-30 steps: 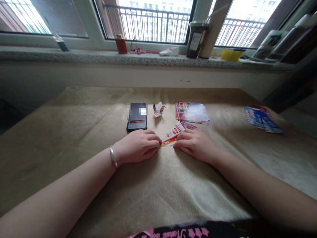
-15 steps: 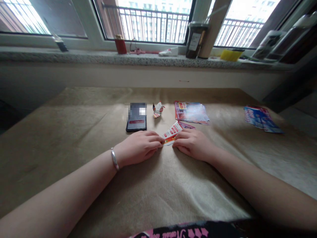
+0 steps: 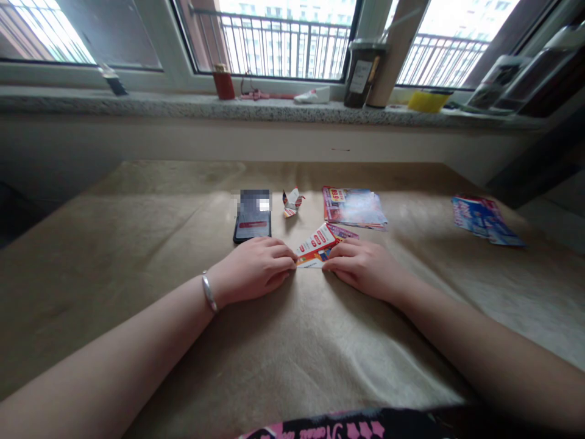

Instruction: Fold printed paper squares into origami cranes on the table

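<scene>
A folded printed paper (image 3: 315,244), white, red and orange, lies on the table between my hands. Its near edge is a straight crease, and a purple patterned part shows at its far right. My left hand (image 3: 262,266) has its fingers closed on the paper's left corner. On the right side, the fingers of my right hand (image 3: 361,265) press together on the near right edge. Just beyond my left hand lies a phone (image 3: 253,219). A small folded paper figure (image 3: 291,202) stands right of the phone.
Beyond my right hand sits a stack of printed flyers (image 3: 356,207). More blue and red flyers (image 3: 484,221) lie at the far right. A brown cloth covers the table (image 3: 183,360). The windowsill (image 3: 159,108) behind holds a red container (image 3: 223,83) and a dark jar (image 3: 361,76).
My hands have moved slightly apart along the paper's near edge, the left one to the left. More of the white and orange strip shows between them.
</scene>
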{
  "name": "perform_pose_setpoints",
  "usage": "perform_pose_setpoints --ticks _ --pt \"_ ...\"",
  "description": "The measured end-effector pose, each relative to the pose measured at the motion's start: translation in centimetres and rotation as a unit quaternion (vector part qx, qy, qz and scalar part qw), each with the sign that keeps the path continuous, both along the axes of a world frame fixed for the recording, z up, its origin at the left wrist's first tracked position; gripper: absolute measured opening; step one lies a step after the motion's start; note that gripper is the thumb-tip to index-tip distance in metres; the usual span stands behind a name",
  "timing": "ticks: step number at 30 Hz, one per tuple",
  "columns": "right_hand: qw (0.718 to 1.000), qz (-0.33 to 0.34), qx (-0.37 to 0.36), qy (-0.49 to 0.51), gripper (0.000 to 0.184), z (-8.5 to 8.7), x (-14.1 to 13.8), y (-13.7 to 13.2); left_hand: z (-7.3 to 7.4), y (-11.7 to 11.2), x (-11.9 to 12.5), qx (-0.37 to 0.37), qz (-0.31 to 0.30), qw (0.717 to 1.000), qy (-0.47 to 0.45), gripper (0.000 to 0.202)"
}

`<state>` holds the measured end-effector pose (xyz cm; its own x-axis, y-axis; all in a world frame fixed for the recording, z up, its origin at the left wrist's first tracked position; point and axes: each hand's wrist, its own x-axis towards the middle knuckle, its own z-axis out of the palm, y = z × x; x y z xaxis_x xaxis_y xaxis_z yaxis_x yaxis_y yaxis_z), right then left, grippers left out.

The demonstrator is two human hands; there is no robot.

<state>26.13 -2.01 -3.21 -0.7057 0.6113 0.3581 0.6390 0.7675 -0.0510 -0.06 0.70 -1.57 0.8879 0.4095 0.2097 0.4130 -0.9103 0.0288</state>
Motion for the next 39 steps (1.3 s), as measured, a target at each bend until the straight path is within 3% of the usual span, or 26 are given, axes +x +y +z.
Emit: perform_pose_setpoints --ticks 3,7,16,39 --pt "1.0 -0.008 0.001 0.004 0.023 -0.4 -0.8 0.1 0.2 0.1 -0.1 0.029 0.029 0.999 0.025 0.02" --pt "1.0 -0.002 0.001 0.009 0.022 -0.5 -1.3 0.6 0.1 0.0 0.2 0.05 0.021 0.998 0.027 0.025" --pt "1.0 0.0 0.001 -0.017 0.022 -0.2 -1.1 0.7 -0.8 -0.4 0.6 -0.02 -0.023 0.999 0.014 0.04" --pt "1.0 0.009 -0.011 -0.026 0.018 0.5 0.0 0.7 -0.5 -0.5 0.6 -0.036 -0.023 0.999 0.005 0.037"
